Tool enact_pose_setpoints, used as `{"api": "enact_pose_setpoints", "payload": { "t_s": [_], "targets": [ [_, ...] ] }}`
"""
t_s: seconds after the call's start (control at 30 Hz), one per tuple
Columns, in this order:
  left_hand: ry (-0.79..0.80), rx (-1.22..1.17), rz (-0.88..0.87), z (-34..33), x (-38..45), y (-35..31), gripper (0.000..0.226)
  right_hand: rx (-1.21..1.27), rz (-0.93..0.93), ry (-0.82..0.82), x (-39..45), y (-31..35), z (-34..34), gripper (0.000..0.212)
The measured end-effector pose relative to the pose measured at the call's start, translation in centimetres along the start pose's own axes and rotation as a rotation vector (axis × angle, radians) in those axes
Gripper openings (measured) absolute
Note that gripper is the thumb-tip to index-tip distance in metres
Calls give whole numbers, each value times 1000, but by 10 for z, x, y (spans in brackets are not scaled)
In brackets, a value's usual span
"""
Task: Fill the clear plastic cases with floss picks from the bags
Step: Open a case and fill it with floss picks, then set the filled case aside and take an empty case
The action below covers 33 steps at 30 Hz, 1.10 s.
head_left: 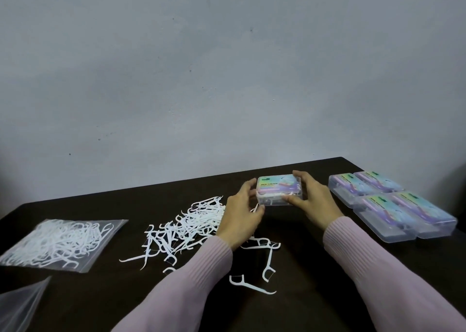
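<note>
A: Item one, the case point(278, 190)?

B: Clear plastic, lid down, pastel label on top, white picks showing through the front wall. It sits above the dark table point(302, 294), towards its far edge, held between both hands. Whether its base touches the table I cannot tell.

A: The hands, then.

B: Left hand point(240, 220): at the case's left end, fingers curled to that end, thumb low by the near left corner. Right hand point(314, 203): clamped on the case's right end, fingers over the far top edge, thumb pressed on the front wall. Both arms in pink ribbed sleeves point(358, 251).

A: Loose stock?

B: One heap of white floss picks point(186, 227), left of the case and nearer the viewer, partly under the left hand. A few strays point(262, 256) lie nearer than the case, between the two sleeves (each apart from the heap).

A: Bags?

B: One clear bag point(60, 243), lying flat, full of picks, well left of the case, beyond the heap. A corner of a second clear bag point(20, 304) further left and nearer still, at the picture's lower edge; contents not visible.

A: Other cases?

B: Four closed cases point(393, 205), same label, right of the held case, laid flat in a two-by-two block, sides touching.
</note>
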State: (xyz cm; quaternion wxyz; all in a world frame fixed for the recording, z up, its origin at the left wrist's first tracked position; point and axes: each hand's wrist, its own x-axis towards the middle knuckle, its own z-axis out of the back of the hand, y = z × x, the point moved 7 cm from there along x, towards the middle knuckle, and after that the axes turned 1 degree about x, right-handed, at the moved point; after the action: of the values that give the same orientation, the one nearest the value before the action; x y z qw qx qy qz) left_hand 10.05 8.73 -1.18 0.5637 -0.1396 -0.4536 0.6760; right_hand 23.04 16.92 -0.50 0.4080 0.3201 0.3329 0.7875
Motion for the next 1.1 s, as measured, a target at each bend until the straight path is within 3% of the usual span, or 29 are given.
{"api": "enact_pose_setpoints", "payload": {
  "t_s": [0.23, 0.53, 0.83, 1.1],
  "targets": [
    [56, -237, 184, 11, 44, 11, 51, 19, 25, -51, 48, 3, -4, 48],
    [96, -292, 361, -6, 99, 56, 53, 269, -206, 19, 112, -39, -42, 50],
    [73, -320, 367, -23, 116, 81, 60, 177, -237, 98, 146, -56, -64, 53],
    [155, -145, 309, -31, 117, 80, 64, -111, -141, 142, 160, -47, -73, 53]
  ]
}}
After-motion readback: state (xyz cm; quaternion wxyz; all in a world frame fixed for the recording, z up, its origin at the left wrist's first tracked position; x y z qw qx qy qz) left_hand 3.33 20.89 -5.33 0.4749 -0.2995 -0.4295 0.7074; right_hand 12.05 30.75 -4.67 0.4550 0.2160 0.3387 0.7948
